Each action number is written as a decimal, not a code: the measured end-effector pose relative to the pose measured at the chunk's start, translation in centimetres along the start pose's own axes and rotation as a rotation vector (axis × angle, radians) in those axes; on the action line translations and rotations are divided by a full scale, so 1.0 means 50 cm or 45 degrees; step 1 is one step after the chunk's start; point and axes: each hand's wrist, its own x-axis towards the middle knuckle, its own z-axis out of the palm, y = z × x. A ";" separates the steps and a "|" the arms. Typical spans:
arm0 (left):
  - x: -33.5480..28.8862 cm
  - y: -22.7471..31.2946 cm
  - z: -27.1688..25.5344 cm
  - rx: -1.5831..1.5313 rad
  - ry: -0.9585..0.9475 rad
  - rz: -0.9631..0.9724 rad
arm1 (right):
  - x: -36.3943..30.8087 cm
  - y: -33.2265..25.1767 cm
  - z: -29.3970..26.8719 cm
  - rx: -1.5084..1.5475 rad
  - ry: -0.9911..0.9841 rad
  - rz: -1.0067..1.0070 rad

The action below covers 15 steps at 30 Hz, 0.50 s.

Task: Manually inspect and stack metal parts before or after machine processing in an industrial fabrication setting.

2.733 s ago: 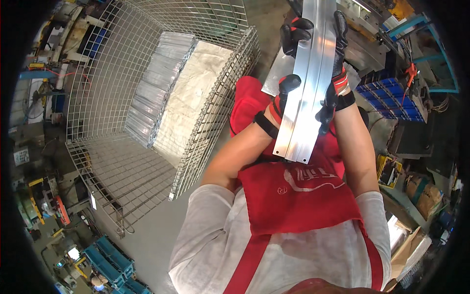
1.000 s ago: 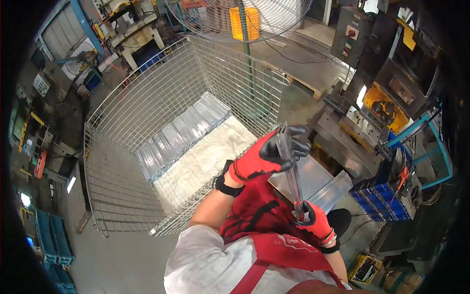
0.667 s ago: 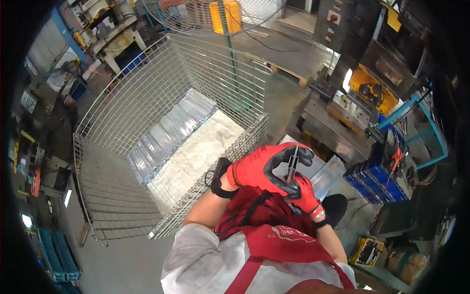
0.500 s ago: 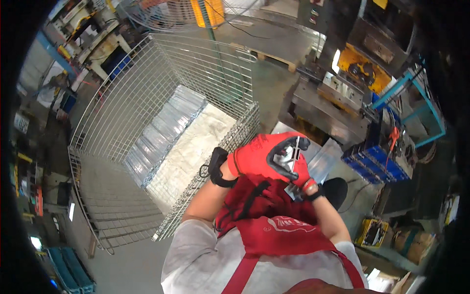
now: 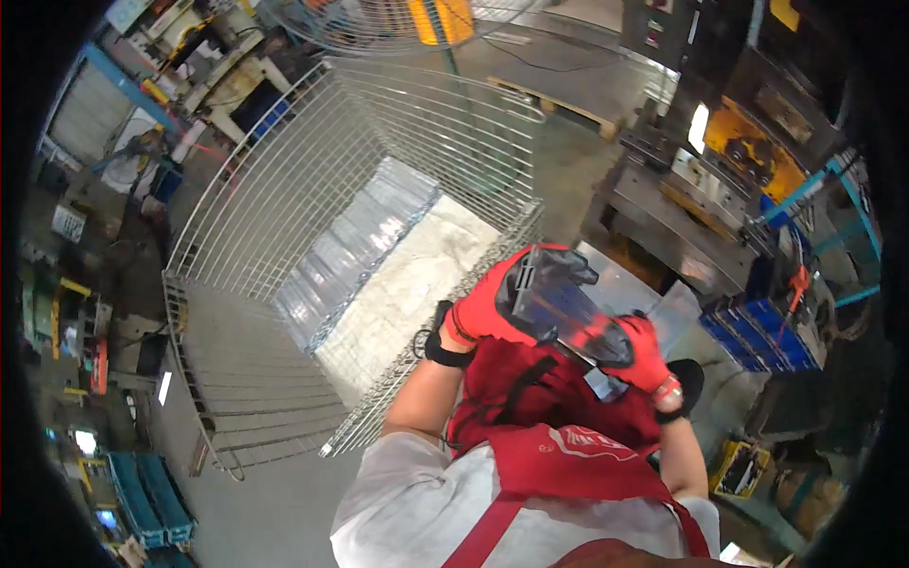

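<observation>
My left hand (image 5: 490, 305), in a red glove with a dark palm, is wrapped round shiny folded metal pieces (image 5: 561, 305) in front of my apron. The pieces mirror the red of the gloves. To their right, my right hand (image 5: 636, 352), gloved the same way, has its fingers curled at the lower end of a thin metal strip (image 5: 576, 350). A small grey flat end (image 5: 606, 384) shows just under that hand. Motion smears the fingertips, and how many pieces are held is hidden.
Left of me stands a wire mesh basket (image 5: 256, 189), with a row of shiny metal pieces (image 5: 360, 237) and a cream cloth (image 5: 407, 293) inside. A press machine (image 5: 663, 213) is ahead right, beside blue crates (image 5: 762, 331). A pallet (image 5: 568, 109) lies farther off.
My right hand has come out from under the left and moved right and down. The metal pieces in my left hand have turned, showing a broader shiny face. The view has shifted slightly.
</observation>
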 end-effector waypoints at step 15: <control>-0.028 -0.051 -0.003 -0.418 -0.160 0.415 | -0.033 -0.166 -0.256 -0.536 -0.049 0.114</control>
